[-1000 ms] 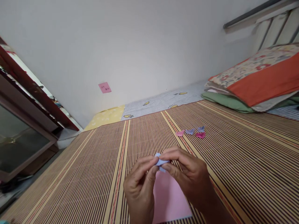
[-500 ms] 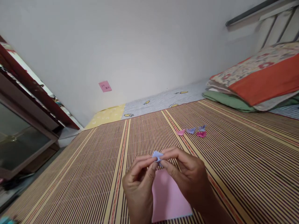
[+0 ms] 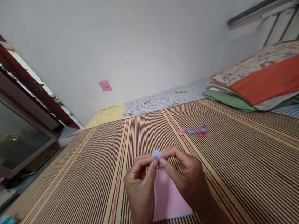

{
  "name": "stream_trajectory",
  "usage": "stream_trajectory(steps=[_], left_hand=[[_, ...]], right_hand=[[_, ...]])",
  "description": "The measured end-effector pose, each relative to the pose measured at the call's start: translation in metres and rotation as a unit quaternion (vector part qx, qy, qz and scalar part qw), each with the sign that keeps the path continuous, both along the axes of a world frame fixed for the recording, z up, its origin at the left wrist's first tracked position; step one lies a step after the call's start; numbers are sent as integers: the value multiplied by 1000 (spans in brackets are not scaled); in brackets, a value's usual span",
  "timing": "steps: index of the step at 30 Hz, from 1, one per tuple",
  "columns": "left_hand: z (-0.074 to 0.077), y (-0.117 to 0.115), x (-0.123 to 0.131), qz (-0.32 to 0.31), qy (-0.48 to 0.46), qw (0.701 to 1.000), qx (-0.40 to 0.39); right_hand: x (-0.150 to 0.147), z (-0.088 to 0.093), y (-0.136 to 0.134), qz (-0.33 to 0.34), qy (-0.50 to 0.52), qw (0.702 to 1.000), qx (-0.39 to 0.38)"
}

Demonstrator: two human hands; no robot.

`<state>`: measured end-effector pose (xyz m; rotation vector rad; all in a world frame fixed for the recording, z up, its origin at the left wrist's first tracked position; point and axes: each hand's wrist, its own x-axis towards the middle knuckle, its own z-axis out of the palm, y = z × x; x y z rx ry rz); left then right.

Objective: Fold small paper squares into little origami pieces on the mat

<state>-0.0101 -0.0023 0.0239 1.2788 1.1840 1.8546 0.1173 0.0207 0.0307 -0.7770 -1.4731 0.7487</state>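
Note:
A small folded piece of light blue paper (image 3: 157,153) is pinched between both hands, low in the middle of the view. My left hand (image 3: 141,182) grips its left side between thumb and fingers. On its right side, my right hand (image 3: 188,174) holds it the same way, the two thumbs close together. The fingertips hide part of the folds. Beneath the hands lies a pink paper pad (image 3: 170,199) with a bluish lower edge, partly covered by both hands.
Several small folded papers lie farther off on the striped mat (image 3: 93,168): pink (image 3: 181,132), blue (image 3: 191,130) and magenta (image 3: 201,133) among them. Folded bedding (image 3: 263,81) is stacked at the right. A pink note (image 3: 105,85) sticks to the wall. A glass-fronted cabinet (image 3: 21,137) stands left.
The thumbs have drawn slightly closer together on the blue paper, and its lower folds look pressed in. Both hands otherwise stay nearly in place.

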Motion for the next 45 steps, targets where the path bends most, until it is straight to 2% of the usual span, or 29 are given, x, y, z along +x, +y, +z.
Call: stream_trajectory(steps=[6, 10, 16, 28, 36, 45], left_hand=[[-1, 2, 1, -2, 2, 1000, -18], [-2, 2, -1, -7, -3, 1000, -26], [-6, 3, -5, -37, -61, 997, -39], [-7, 4, 0, -15, -65, 996, -51], [-6, 4, 1, -16, -76, 995, -59], [-8, 9, -1, -59, -166, 980, -91]], right_hand=[[-1, 0, 2, -22, -2, 999, 25], [-1, -2, 2, 2, 20, 1000, 6], [-1, -2, 2, 21, 35, 999, -17], [1, -6, 5, 28, 53, 998, -12], [0, -1, 3, 20, 52, 997, -46], [3, -7, 9, 98, 122, 976, -150]])
